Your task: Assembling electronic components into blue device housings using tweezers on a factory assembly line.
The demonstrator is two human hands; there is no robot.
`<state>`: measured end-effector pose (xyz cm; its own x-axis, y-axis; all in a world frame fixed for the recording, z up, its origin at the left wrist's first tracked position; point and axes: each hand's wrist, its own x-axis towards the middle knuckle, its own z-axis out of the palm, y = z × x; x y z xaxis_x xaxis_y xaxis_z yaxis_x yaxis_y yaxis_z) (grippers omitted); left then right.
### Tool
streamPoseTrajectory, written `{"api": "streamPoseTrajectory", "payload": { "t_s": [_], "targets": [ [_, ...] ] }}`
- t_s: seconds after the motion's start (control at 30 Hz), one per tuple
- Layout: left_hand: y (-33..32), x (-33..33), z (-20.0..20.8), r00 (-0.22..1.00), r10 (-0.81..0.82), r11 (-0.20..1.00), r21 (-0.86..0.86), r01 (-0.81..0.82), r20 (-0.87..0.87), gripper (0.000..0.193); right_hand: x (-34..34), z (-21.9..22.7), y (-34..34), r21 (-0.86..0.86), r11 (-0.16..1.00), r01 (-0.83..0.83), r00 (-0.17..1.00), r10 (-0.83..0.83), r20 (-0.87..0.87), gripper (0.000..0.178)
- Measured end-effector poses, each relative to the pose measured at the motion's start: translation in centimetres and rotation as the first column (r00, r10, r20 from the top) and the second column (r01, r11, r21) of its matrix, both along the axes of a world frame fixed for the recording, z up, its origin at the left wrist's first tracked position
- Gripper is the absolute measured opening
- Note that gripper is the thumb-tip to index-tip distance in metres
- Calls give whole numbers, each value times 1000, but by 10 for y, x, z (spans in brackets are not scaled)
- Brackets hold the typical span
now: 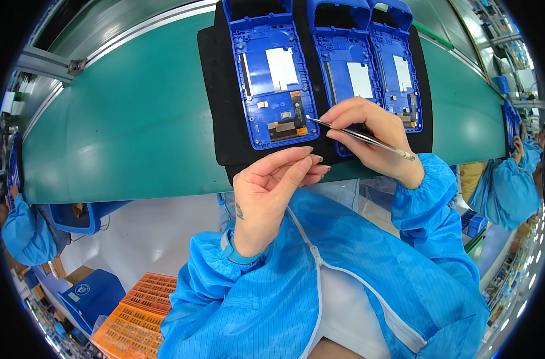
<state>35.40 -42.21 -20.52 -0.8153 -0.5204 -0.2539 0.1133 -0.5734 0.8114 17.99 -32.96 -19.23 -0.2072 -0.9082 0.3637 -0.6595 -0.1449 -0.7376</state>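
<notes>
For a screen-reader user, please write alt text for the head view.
A right hand holds tweezers to the leftmost of three blue housings lying on a black mat over a green conveyor belt. The left hand hovers near, fingers pinched.

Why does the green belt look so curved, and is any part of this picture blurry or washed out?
Head view: the fisheye lens bends the green belt toward the rim; black corners frame the picture. The right hand, its tweezers and the blue housings are sharp. The pale patches on the housings glare white.
</notes>
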Motion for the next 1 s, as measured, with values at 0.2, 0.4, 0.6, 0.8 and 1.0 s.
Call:
{"api": "streamPoseTrajectory", "payload": {
  "t_s": [0.2,0.4,0.6,0.8,1.0],
  "targets": [
    [2,-4,4,998,48,995,83,-51,33,24,2,6,11,-79,995,-60,995,67,78,20],
    [6,-9,5,1000,-17,999,32,16,24,23,11,18,29,24,987,-158,975,152,162,22],
    [8,-12,5,998,-26,999,27,24,64,22,-12,1,43,-31,998,52,982,-45,184,17],
    [13,-18,4,996,-65,998,19,64,59,22,-14,3,43,29,999,16,991,-19,129,19],
    [14,-18,3,997,-66,998,12,66,50,22,-13,4,44,79,996,-32,992,22,126,19]
  ]
}}
